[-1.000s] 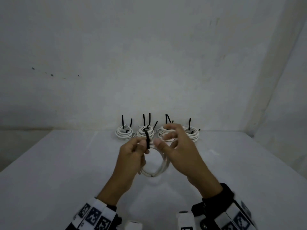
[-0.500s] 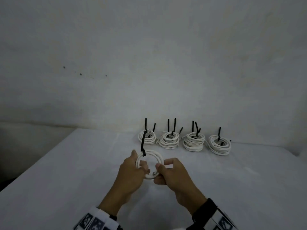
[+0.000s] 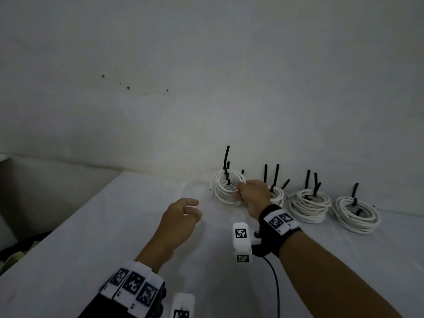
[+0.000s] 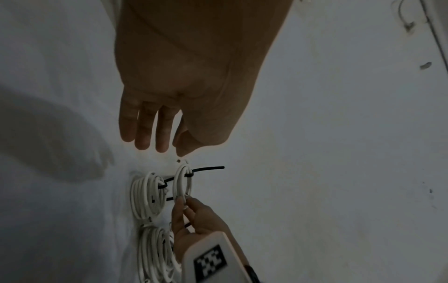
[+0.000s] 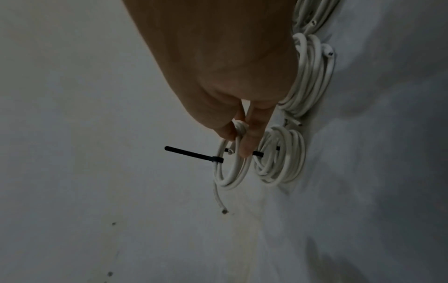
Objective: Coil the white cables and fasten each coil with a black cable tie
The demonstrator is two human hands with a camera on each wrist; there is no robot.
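The left hand (image 3: 181, 220) hangs over the white table (image 3: 91, 249), fingers loose, holding nothing. Farther off, the right hand (image 3: 252, 196) pinches a white cable coil (image 3: 226, 180) with a black cable tie (image 3: 226, 161), just above the leftmost coil by the wall (image 3: 206, 76).

All three views are dim and greyish, with soft, even light and no glare. The left hand (image 4: 184, 76) casts a broad, blurred shadow on the surface (image 4: 60, 229) beside it (wrist view). Both wrist pictures look noisy, and straight lines bend toward the edges.
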